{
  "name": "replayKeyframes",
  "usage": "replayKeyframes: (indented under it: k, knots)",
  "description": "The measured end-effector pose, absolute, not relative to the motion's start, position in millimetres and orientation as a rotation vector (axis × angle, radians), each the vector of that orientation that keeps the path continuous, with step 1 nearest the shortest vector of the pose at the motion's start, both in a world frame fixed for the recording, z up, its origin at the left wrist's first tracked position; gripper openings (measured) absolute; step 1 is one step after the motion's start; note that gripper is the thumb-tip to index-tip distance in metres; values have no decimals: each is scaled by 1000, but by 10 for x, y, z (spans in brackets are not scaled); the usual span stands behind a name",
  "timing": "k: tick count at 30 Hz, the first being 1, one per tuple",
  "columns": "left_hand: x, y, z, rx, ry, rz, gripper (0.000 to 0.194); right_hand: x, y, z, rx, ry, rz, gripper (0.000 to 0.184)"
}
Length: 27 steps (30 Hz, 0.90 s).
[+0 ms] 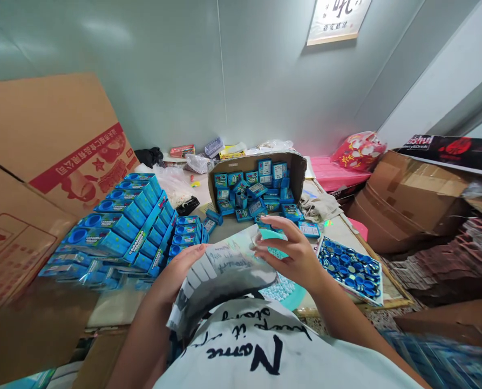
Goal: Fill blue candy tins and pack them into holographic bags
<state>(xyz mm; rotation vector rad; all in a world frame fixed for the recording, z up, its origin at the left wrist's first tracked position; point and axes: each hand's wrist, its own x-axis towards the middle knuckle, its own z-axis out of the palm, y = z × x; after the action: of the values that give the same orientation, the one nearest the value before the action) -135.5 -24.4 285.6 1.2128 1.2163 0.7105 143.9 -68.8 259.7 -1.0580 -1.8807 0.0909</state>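
Observation:
A crinkled silver foil bag [220, 273] with printed text lies across my lap. My left hand [180, 267] is wrapped round its left side. At the bag's top right edge, my right hand [291, 248] pinches the foil, fingers curled. Under the bag sits a teal tray of small white pellets [281, 289]. Behind my hands, an open cardboard box [257, 183] lies tipped on its side and spills several small blue packs onto the table.
Stacked blue display boxes [123, 227] fill the left of the table. A white tray of blue round caps [350, 267] sits at the right. Large cardboard sheets [30, 162] lean at left; brown cartons [406, 200] and a pink box [333, 173] stand at right.

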Motion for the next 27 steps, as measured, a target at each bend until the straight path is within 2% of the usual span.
replayKeyframes:
  k: [6,13,18,23,27]
  knots:
    - [-1226,-96,2856,1292,1226,651,50,1581,-893,2505,-1161,-1914,169,8]
    - [-806,67,2464,1124,1157,687,54,1706,-1266,2371,-1246,-1513,880,20]
    - [-539,196,1954,1114,1238,699,59,1855,-1526,2261,-1120,-1128,1143,22]
    - [-444,273,1656,1246,1307,780,34,1931,-1603,2240,-1016,-919,1235,19]
    - [-492,72,1852,1368,1276,948,30,1804,-1430,2333,-873,-747,1370,27]
